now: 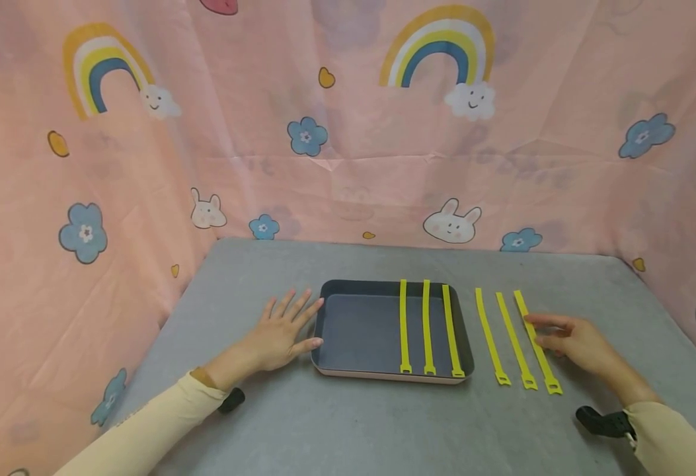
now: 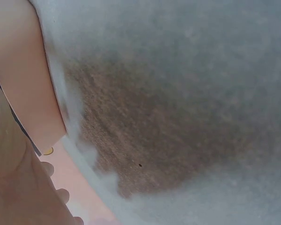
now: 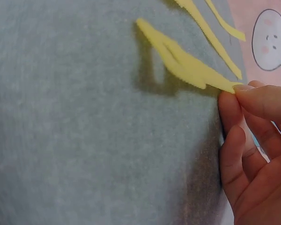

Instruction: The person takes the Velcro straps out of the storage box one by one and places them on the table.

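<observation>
Spread beside the tray (image 1: 353,375), my left hand (image 1: 279,337) touches its left rim with straight fingers. This dark, shallow tray has a pinkish outer wall (image 2: 25,70), and part of the left palm (image 2: 18,183) shows below it in the left wrist view. Three yellow slotted straps (image 1: 404,324), like hook-and-loop cable ties, lie across the tray's right half. Right of it, three more lie side by side on the table. My right hand (image 1: 585,344) pinches the rightmost yellow strap (image 1: 538,344) between thumb and fingertips; in the right wrist view this strap (image 3: 178,61) runs from the pinch.
A grey cloth-covered table (image 1: 359,430) holds everything. Pink printed curtains (image 1: 348,192) stand at its back and sides. Dark wrist devices (image 1: 600,423) hang below both sleeves. The other two loose straps (image 1: 511,337) lie between the tray and my right hand.
</observation>
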A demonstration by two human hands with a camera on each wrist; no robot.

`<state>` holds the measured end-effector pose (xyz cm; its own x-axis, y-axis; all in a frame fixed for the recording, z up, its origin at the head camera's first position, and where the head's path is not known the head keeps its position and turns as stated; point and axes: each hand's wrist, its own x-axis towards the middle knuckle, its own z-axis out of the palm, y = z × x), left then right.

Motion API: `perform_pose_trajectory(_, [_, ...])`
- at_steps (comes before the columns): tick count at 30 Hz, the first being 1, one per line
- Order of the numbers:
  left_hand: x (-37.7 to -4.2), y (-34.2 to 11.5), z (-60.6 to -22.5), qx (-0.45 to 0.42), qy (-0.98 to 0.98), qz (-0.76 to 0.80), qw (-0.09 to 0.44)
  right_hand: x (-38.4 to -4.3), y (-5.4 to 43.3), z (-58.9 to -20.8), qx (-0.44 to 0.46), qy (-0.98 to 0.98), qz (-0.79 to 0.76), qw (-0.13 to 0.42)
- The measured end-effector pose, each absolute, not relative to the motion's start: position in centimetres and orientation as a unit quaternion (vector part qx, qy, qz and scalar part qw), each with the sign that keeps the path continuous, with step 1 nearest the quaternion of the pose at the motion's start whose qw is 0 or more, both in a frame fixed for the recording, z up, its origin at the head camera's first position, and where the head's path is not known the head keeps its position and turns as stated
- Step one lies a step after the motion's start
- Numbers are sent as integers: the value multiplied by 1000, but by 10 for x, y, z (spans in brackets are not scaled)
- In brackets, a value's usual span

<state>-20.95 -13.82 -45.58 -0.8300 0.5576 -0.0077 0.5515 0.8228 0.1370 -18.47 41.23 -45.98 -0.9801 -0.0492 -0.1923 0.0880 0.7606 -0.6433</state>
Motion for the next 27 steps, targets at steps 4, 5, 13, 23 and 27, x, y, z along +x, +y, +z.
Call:
perform_pose_trajectory(4, [-210, -138, -458, 287, 955, 71, 25, -185, 411, -461, 4, 935, -341, 95])
perform_pose_trajectory(5, [-210, -138, -458, 286, 955, 73, 26, -185, 411, -461, 4, 936, -340, 94])
perform_pose_trajectory(13, [-208, -136, -451, 282, 956, 69, 48, -184, 409, -460, 4, 936, -338, 94])
perform_pose_trajectory(23, [-207, -135, -450, 278, 956, 75, 57, -182, 410, -463, -10, 937, -341, 82])
perform_pose_trajectory(27, [-207, -136, -450, 278, 955, 83, 60, -182, 411, -463, -11, 937, -340, 78])
